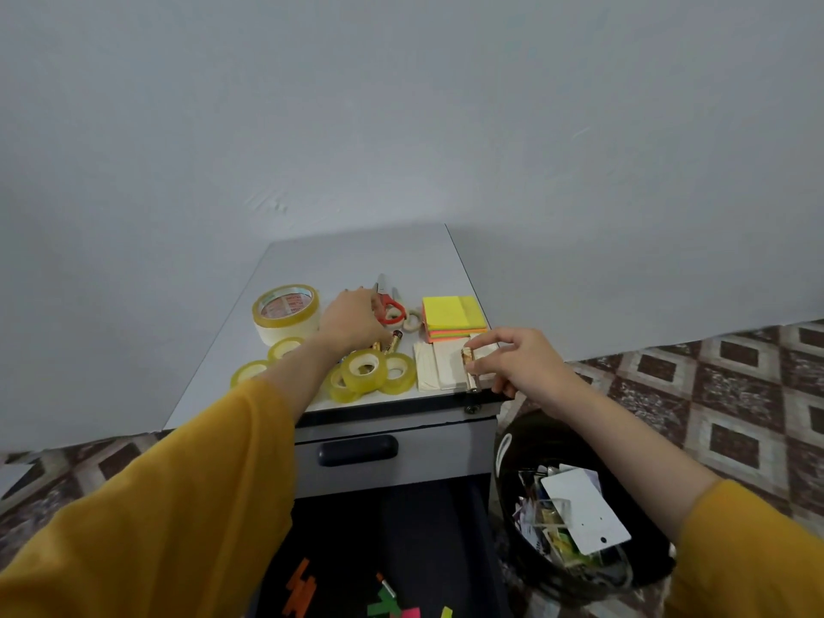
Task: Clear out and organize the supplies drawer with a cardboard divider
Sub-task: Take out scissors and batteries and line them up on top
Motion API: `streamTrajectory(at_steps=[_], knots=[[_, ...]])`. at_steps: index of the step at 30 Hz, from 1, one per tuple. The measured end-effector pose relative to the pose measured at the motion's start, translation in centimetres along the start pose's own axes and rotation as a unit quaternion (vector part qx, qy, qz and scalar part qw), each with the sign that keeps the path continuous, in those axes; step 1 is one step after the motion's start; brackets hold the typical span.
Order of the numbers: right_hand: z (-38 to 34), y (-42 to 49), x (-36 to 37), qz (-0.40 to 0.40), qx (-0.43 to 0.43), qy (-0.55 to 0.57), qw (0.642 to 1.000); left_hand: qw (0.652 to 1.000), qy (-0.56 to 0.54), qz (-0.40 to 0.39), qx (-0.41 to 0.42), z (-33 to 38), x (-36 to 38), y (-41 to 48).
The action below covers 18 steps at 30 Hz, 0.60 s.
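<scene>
On top of the cabinet [356,256], the left hand [352,321] reaches forward with its back to the camera. Its fingers curl down out of sight, so I cannot tell whether it holds anything. Red-handled scissors [390,307] lie just beyond its knuckles, and loose batteries [392,341] lie just beside its wrist. To its left stands a big tape roll [286,312]. Small tape rolls [363,370] lie clustered under and around its forearm.

The right hand [521,363] is at the cabinet's front right corner, where its thumb and forefinger pinch a gold battery [467,355]. Just left of those fingers lie pale paper slips [434,365]. Beyond them sits a stack of sticky notes [454,316], yellow on top.

Below both hands, under a closed upper drawer [446,452], the drawer [423,528] stands pulled open. Its dark bottom still holds coloured scraps [303,591] of orange, green, pink and yellow near its front. Under the right forearm stands a black bin [646,559] full of discarded cards and wrappers, just beside the open drawer on a patterned tile floor [735,394].
</scene>
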State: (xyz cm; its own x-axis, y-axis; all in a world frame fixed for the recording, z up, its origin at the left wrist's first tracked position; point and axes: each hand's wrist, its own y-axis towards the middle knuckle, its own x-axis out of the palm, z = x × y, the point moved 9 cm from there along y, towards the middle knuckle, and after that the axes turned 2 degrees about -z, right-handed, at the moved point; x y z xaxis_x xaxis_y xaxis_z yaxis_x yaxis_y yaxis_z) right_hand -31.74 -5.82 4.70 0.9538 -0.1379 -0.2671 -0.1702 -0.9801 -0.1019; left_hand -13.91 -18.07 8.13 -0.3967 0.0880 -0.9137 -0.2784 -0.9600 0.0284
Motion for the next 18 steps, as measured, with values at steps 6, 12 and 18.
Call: streamTrajectory(at_steps=[6, 12, 18], knots=[[-0.6, 0.4, 0.6, -0.009, -0.002, -0.006, 1.000, 0.992, 0.052, -0.091, 0.068, 1.4, 1.4, -0.4], [-0.6, 0.9, 1.3, -0.005, -0.005, -0.014, 1.000, 0.988, 0.083, -0.103, 0.074, 1.0, 1.3, -0.5], [-2.9, 2.6, 3.0, 0.013, -0.022, -0.040, 0.999, 0.996, -0.047, -0.041, 0.069, -1.6, -0.6, -1.1]])
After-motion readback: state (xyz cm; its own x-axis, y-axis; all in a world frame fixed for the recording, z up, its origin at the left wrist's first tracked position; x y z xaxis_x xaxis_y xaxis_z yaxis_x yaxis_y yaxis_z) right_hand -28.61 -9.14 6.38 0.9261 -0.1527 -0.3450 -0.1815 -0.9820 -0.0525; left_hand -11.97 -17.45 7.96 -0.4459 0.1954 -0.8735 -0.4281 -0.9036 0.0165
